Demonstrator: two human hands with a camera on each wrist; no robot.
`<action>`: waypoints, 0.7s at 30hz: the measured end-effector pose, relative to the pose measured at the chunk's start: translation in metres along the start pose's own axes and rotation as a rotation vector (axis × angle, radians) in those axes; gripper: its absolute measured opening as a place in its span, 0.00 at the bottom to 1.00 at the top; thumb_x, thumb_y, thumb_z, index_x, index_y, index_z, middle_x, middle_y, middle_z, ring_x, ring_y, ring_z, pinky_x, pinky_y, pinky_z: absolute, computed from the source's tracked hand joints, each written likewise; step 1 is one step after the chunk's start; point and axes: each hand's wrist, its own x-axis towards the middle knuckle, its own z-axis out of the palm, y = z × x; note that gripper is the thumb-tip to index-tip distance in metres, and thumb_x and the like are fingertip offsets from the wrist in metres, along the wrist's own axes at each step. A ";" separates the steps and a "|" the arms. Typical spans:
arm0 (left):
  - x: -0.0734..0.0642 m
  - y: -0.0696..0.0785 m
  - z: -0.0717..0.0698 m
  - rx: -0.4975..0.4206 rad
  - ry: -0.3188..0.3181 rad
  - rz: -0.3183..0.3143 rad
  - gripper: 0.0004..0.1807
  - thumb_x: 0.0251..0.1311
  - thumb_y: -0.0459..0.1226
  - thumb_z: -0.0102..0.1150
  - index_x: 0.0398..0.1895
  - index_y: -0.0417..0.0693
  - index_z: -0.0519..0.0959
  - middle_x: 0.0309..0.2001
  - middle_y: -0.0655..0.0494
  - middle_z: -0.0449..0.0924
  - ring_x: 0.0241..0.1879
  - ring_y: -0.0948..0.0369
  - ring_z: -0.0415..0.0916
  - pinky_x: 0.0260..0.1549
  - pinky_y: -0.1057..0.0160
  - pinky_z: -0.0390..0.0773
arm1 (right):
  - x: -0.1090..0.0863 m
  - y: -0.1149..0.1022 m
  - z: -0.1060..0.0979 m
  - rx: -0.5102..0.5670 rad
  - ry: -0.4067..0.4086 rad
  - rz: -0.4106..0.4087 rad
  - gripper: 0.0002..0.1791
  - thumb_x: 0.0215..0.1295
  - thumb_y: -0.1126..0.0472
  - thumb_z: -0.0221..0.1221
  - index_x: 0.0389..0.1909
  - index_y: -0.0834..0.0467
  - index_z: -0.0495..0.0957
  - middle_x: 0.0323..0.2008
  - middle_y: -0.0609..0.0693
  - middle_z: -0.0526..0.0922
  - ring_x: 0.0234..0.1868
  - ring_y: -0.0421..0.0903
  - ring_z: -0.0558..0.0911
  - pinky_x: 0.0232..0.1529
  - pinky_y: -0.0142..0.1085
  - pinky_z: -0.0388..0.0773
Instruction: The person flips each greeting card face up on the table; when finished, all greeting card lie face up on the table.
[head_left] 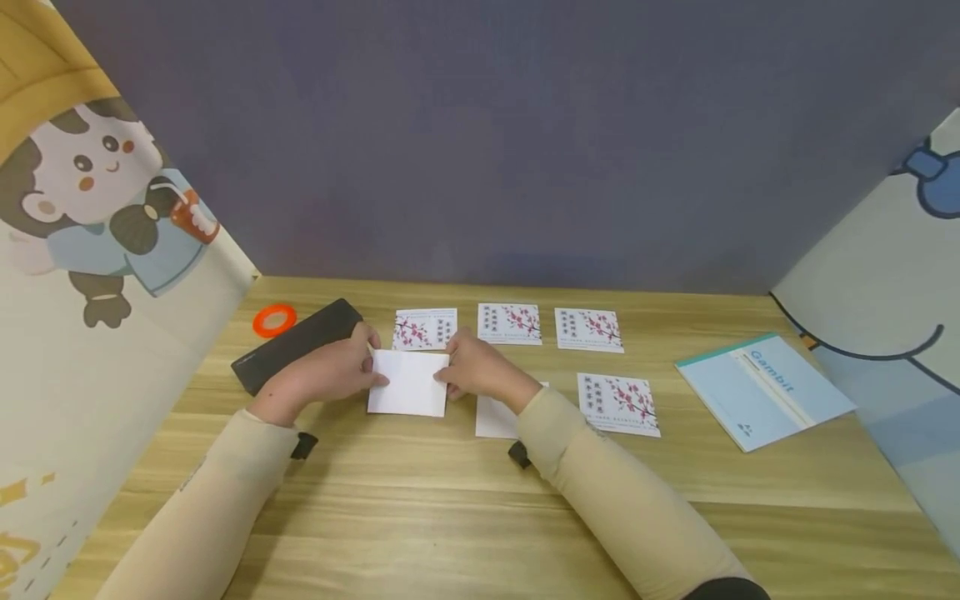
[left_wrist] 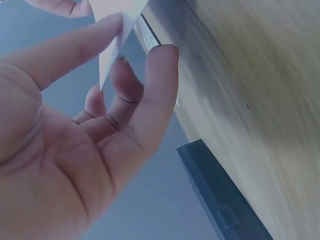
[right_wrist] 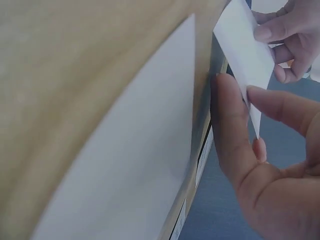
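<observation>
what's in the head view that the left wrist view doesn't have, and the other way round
Only the head view: the orange ring, the notebook, the pink blossom prints on the cards lying out, the cartoon child on the side wall, and the sleeves.

Only the left wrist view: the palm of the left hand, which the head view hides.

Both: the white card pinched in the left hand, at least part of the right hand, the black case, and the wooden table.
</observation>
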 end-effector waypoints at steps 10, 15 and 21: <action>0.000 0.004 -0.003 -0.099 0.078 0.084 0.25 0.76 0.38 0.61 0.60 0.39 0.57 0.45 0.42 0.77 0.32 0.57 0.73 0.35 0.62 0.73 | -0.005 0.003 -0.008 0.108 0.054 -0.031 0.24 0.75 0.64 0.64 0.64 0.64 0.64 0.43 0.60 0.88 0.34 0.51 0.91 0.41 0.39 0.91; -0.002 0.005 -0.003 -0.195 0.071 0.081 0.26 0.77 0.36 0.59 0.64 0.38 0.55 0.48 0.40 0.74 0.32 0.56 0.76 0.36 0.61 0.76 | -0.008 0.001 -0.011 0.149 0.080 -0.040 0.22 0.77 0.64 0.63 0.63 0.61 0.64 0.49 0.60 0.85 0.36 0.53 0.91 0.43 0.42 0.91; -0.003 0.005 -0.004 -0.335 0.063 0.105 0.26 0.78 0.32 0.55 0.67 0.35 0.52 0.51 0.39 0.67 0.37 0.51 0.85 0.41 0.54 0.87 | -0.011 -0.001 -0.013 0.155 0.140 -0.071 0.20 0.78 0.63 0.62 0.62 0.59 0.65 0.52 0.59 0.80 0.40 0.57 0.91 0.44 0.46 0.91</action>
